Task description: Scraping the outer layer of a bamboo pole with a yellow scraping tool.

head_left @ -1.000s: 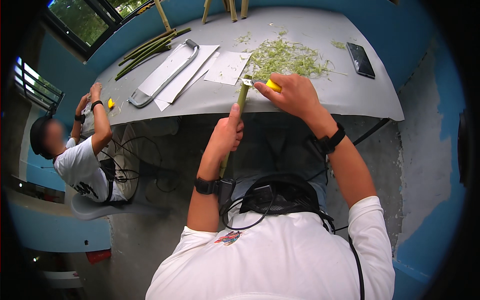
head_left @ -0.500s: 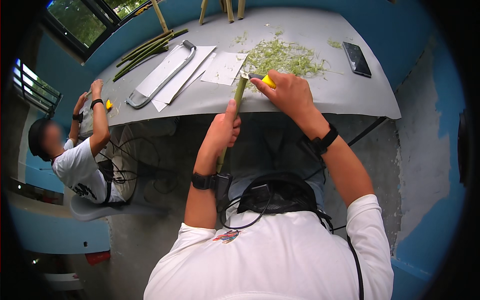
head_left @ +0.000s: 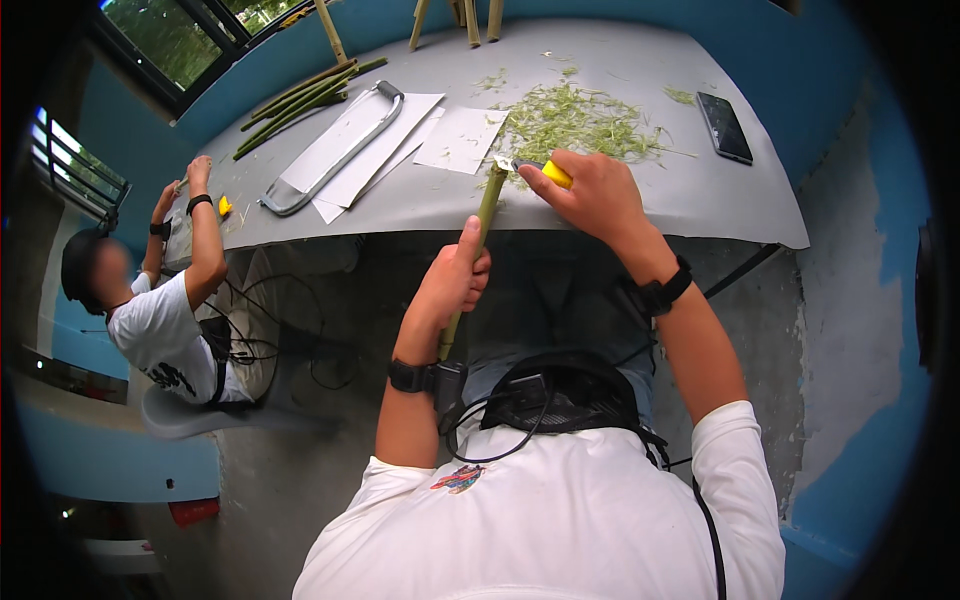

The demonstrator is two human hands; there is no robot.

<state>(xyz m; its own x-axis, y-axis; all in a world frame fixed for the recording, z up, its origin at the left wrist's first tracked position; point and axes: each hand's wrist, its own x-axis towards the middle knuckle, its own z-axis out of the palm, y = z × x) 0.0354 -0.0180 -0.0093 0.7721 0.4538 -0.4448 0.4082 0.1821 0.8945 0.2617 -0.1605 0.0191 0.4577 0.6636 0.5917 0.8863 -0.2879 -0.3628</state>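
Observation:
A green bamboo stick (head_left: pixel 487 208) slants up from my left forearm to the table's front edge. My left hand (head_left: pixel 456 278) is wrapped round its middle, thumb lying along it. In my right hand (head_left: pixel 600 198) is a knife with a yellow and dark handle (head_left: pixel 557 175). Its blade rests at the stick's pale upper end, where the contact is too small to make out. Just beyond lies a loose heap of green shavings (head_left: pixel 580 120) on the grey-covered table (head_left: pixel 640 55).
Left of the shavings lie white paper sheets (head_left: pixel 460 140), a hacksaw (head_left: pixel 385 130) and several green bamboo sticks (head_left: pixel 300 105). A phone (head_left: pixel 725 128) rests at the right. Bamboo legs (head_left: pixel 472 25) stand at the back. A seated person (head_left: pixel 170 310) works at the table's left end.
The whole view has shifted slightly, with things appearing a little further right and lower. Both hands keep their grips, and the blade stays at the stick's upper end.

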